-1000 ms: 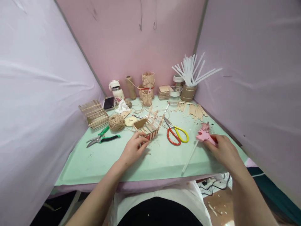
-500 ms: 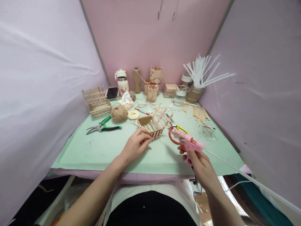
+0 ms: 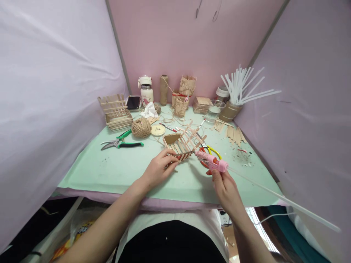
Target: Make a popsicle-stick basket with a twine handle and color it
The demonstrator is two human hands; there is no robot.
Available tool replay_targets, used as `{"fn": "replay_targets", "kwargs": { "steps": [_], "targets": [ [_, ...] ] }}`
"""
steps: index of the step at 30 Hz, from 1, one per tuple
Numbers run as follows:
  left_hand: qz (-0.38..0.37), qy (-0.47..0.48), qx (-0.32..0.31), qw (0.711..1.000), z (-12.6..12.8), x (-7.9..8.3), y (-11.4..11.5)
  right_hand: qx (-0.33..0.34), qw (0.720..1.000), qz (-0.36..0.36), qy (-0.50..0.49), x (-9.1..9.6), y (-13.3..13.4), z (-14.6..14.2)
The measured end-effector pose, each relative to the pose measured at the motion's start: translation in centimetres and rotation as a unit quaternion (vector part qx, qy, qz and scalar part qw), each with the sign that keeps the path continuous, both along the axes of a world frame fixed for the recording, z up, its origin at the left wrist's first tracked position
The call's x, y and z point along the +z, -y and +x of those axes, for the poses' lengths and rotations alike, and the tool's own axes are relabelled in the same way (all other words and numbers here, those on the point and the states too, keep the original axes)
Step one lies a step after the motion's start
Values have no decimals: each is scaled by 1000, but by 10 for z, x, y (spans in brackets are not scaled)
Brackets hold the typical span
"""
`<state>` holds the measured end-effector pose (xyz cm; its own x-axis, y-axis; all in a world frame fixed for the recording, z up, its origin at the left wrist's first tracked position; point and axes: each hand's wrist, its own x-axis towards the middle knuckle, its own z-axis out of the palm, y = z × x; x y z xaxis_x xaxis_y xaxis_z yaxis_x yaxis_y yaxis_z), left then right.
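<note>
A small slatted craft built of wooden sticks (image 3: 179, 147), with a brown oval panel at one end, rests on the green tabletop (image 3: 109, 175). My left hand (image 3: 161, 166) grips its near edge, fingers curled over the slats. In my right hand (image 3: 225, 184) is a pink hot glue gun (image 3: 211, 160), a long white glue stick (image 3: 274, 193) trailing out of its back. The gun's nozzle is at the craft's right corner; whether it touches cannot be made out. Scissors with orange and yellow handles (image 3: 214, 151) lie partly hidden behind the gun.
Green-handled pruning shears (image 3: 123, 144), a ball of twine (image 3: 141, 128) and another slatted stick piece (image 3: 117, 120) are at the left. Loose wooden sticks (image 3: 234, 135) lie at the right, before a pot of white glue sticks (image 3: 230, 111). A water cup (image 3: 214, 111) stands nearby.
My right hand has brought the glue gun leftward, its nozzle now up against or close to the craft's corner. My left hand keeps its hold. The camera view has shifted slightly.
</note>
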<state>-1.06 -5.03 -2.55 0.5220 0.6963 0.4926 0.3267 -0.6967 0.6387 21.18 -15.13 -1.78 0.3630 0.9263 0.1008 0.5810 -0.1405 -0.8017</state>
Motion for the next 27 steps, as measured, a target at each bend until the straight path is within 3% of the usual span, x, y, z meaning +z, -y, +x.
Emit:
{"fn": "replay_targets", "kwargs": {
  "steps": [27],
  "targets": [
    [-1, 8, -4, 1000, 0, -2, -1, 8, 999, 26, 26, 5, 0, -1]
  ]
}}
